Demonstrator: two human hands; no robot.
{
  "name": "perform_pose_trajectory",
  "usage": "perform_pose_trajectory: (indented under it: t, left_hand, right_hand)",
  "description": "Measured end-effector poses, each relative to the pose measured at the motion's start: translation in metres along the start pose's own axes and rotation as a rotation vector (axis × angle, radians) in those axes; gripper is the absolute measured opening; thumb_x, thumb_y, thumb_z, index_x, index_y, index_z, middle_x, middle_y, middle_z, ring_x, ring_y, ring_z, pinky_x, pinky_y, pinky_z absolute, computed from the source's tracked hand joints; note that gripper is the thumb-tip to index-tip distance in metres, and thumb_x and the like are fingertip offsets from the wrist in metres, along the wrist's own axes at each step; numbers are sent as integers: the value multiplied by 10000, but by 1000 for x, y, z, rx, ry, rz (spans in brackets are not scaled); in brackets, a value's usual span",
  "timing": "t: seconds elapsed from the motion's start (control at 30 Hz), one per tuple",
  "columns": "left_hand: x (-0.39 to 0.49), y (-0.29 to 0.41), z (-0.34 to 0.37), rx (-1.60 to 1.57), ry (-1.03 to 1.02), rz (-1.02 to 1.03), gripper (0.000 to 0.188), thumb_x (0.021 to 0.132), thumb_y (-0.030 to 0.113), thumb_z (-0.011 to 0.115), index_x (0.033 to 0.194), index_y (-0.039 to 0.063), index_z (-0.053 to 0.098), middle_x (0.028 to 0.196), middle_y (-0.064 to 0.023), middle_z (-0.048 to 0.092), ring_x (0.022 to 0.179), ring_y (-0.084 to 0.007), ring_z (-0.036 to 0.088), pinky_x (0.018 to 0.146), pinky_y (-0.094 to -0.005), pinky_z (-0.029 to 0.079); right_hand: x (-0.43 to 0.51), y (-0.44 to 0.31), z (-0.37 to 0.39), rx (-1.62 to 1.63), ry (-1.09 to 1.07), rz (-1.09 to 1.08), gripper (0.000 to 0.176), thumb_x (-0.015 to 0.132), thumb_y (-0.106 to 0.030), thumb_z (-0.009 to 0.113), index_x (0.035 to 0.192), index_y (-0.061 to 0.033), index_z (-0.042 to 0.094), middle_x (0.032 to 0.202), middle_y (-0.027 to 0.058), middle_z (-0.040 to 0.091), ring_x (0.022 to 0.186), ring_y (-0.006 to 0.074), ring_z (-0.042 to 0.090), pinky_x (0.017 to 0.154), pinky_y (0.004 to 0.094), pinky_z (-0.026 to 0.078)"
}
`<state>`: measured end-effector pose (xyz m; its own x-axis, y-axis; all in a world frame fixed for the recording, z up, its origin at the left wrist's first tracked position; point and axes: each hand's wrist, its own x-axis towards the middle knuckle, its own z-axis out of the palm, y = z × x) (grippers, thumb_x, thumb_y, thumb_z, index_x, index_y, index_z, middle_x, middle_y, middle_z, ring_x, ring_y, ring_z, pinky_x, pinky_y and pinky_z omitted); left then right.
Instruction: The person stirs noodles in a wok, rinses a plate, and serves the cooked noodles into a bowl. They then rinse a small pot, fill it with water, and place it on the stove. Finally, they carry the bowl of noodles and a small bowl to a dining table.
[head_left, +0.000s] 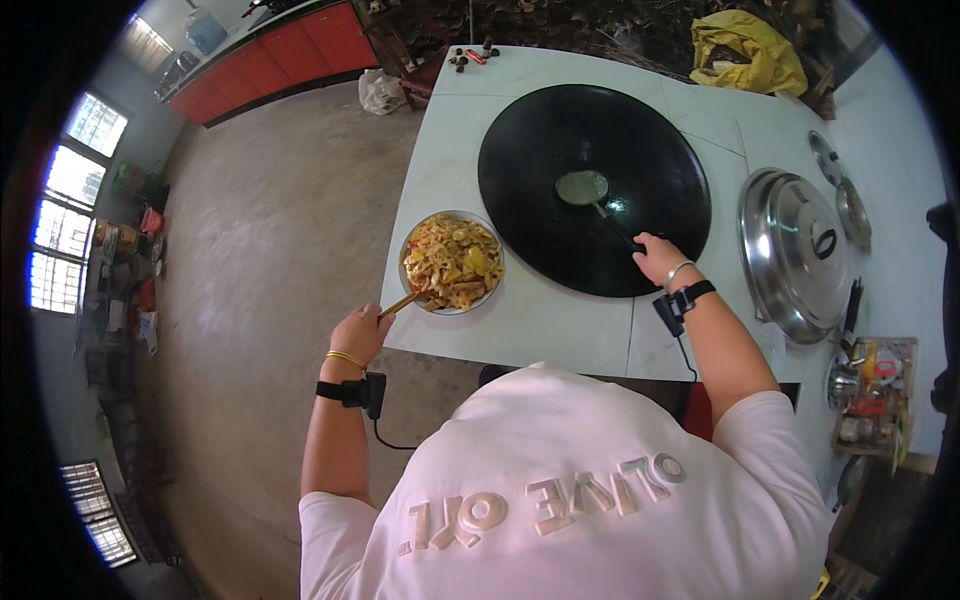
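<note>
My left hand (361, 332) grips a pair of wooden chopsticks (399, 304), whose far ends touch the food at the near left rim of a bowl. The round bowl (491, 302) is heaped with cooked food (452, 262) in yellow and brown pieces and stands on the white tiled counter. To its right, a large black wok (532, 150) is set into the countertop. In my right hand (660, 260) is the dark handle of a metal ladle (582, 188). The ladle's round head lies over the middle of the wok, and some liquid seems to be in it.
On the right of the white tiled counter (525, 330) rests a big domed steel lid (795, 255), with smaller lids (853, 214) by the wall. A wooden tray of jars (874, 397) is at the far right. A yellow bag (750, 52) lies beyond the counter's back edge.
</note>
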<state>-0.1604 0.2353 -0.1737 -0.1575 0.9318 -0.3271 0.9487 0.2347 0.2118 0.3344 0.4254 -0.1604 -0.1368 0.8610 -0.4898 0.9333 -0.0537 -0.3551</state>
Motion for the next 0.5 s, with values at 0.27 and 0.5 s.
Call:
perform_pose_trajectory:
  t: [0.27,0.5]
  left_hand:
    - [-30,7,-15,-89,544,124,352,903,234,628,1187,34,571,1168,-190,592,1094,-388,552,933,-475,428]
    - [-70,95,-43,-423,666,452,216,913,91,543,1089,-29,582,1030,-192,586,1005,-386,530,881,-471,411]
  right_hand:
    - [-10,-35,50,-227,-28,-70,351,885,-270,582,1128,-17,573,1046,248,671,990,396,653,868,481,524]
    - [-121,-31,80,14,199,-120,155,859,-153,487,898,-31,574,829,186,679,796,391,669,677,517,511]
